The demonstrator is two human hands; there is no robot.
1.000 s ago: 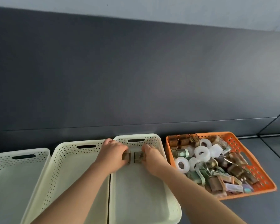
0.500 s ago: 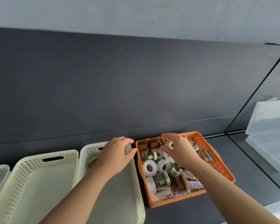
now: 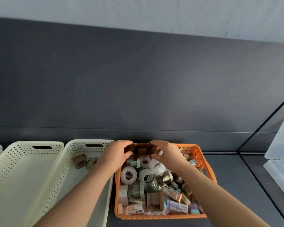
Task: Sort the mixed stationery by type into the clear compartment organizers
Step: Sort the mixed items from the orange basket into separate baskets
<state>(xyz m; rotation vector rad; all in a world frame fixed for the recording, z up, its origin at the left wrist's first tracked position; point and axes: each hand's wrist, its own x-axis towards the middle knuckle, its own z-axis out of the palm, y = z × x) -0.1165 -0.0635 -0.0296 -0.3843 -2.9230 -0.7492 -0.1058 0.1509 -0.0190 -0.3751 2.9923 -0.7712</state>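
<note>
1. One second ago both hands were in the far end of the nearest cream tray (image 3: 82,143), setting down two small brown boxes (image 3: 79,158). Both hands have since been carried across to the far end of the orange basket (image 3: 199,155).
2. The two boxes have been left side by side in that tray, near its far wall and slightly tilted. One type is thus judged to have been started, and a further batch of it is being fetched. With the basket still heaped, the sort is judged to be at an early stage.
3. The left hand (image 3: 115,155) and right hand (image 3: 168,154) are curled narrowly, fingers above and thumbs below, round the two ends of a row of brown translucent boxes (image 3: 141,149). Whether the row has been lifted cannot be told.
4. The gripped boxes look dark, glossy and squarish, and are packed against the basket's far wall. Nearer the person lie white tape rolls (image 3: 129,175), green dispensers and small cartons, all jumbled together.
5. Clear organizers (image 3: 282,140) are seen at the right edge, well apart from the basket.
</note>
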